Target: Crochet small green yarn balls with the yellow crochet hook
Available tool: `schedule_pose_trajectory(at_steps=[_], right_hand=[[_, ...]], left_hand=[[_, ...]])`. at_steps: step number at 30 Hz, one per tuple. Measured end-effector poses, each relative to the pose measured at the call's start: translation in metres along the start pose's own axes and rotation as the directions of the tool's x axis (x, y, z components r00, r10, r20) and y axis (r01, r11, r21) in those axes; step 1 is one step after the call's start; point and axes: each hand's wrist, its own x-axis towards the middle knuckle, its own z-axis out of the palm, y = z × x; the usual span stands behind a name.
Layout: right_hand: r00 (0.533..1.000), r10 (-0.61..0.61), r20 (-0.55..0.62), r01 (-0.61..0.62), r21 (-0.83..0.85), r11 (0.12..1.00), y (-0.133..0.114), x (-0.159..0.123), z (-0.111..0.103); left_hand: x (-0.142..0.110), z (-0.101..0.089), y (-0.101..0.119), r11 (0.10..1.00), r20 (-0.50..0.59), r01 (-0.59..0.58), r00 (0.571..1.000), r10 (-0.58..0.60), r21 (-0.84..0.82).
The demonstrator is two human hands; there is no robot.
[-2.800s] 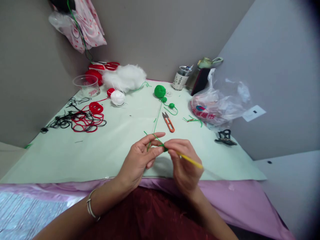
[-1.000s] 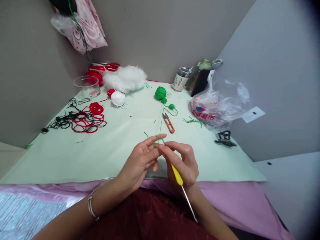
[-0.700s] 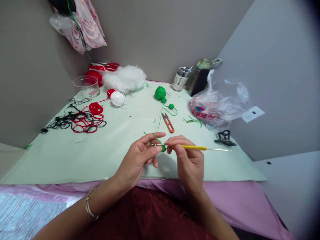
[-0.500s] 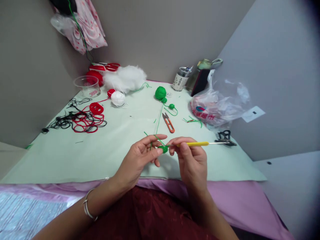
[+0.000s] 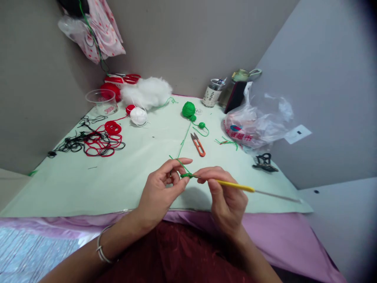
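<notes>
My left hand (image 5: pixel 165 184) pinches a small green crochet piece (image 5: pixel 186 175) between thumb and fingers, with green yarn running over the raised index finger. That strand leads back across the table to a green yarn ball (image 5: pixel 188 109). In my right hand (image 5: pixel 226 196) is a crochet hook (image 5: pixel 235 185) with a yellow handle, held like a pen. Its thin tip meets the green piece, though whether it passes through a stitch is too small to tell. The hook's metal back end slants down to the right.
Orange thread snips (image 5: pixel 198 145) lie beyond my hands. On the left are tangled black and red yarn (image 5: pixel 103 141), a clear plastic cup (image 5: pixel 103 103), a white yarn ball (image 5: pixel 138 116) and white stuffing (image 5: pixel 147 92). To the right sit a plastic bag (image 5: pixel 256 122) and a black hair clip (image 5: pixel 265 162).
The crochet hook has tilted, its back end now lower and nearer me. My right hand has rolled slightly. The green piece has turned flatter in my left fingers and the yarn strand has shifted left.
</notes>
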Motion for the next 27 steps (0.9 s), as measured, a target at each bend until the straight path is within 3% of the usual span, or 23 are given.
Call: schedule_pose_trajectory(at_steps=[3, 5, 10, 13, 15, 21, 27], right_hand=[[0.976, -0.206, 0.069, 0.214, -0.161, 0.963, -0.0004, -0.0018, 0.0020], [0.975, -0.218, 0.044, 0.222, -0.166, 0.961, 0.0001, -0.0032, 0.0033], [0.993, 0.023, -0.120, -0.012, 0.096, 0.995, 0.0010, -0.0044, 0.0048], [0.985, 0.140, -0.097, -0.111, 0.256, 0.960, 0.0015, -0.0025, 0.0042], [0.988, 0.148, -0.054, -0.129, 0.263, 0.956, 0.0009, -0.0012, 0.0027], [0.998, -0.035, 0.056, 0.035, 0.010, 0.999, -0.0059, 0.0004, -0.0031], [0.962, -0.246, 0.117, 0.266, -0.203, 0.943, -0.0059, -0.0034, 0.0003]], left_hand=[[-0.0026, 0.0030, -0.0010, 0.998, -0.052, -0.056, 0.997, 0.058, 0.037], [-0.0032, 0.0030, -0.0015, 0.999, -0.034, -0.042, 0.999, 0.043, 0.021], [-0.0003, -0.0016, -0.0006, 0.996, 0.062, 0.047, 0.997, -0.042, -0.082], [0.0018, -0.0032, 0.0001, 0.992, 0.100, 0.063, 0.994, -0.052, -0.110], [0.0023, -0.0036, 0.0002, 0.994, 0.099, 0.056, 0.994, -0.047, -0.090], [0.0002, -0.0037, -0.0012, 0.998, 0.013, -0.028, 1.000, 0.028, 0.055], [-0.0026, -0.0001, -0.0034, 0.966, -0.043, -0.197, 0.977, 0.207, 0.170]])
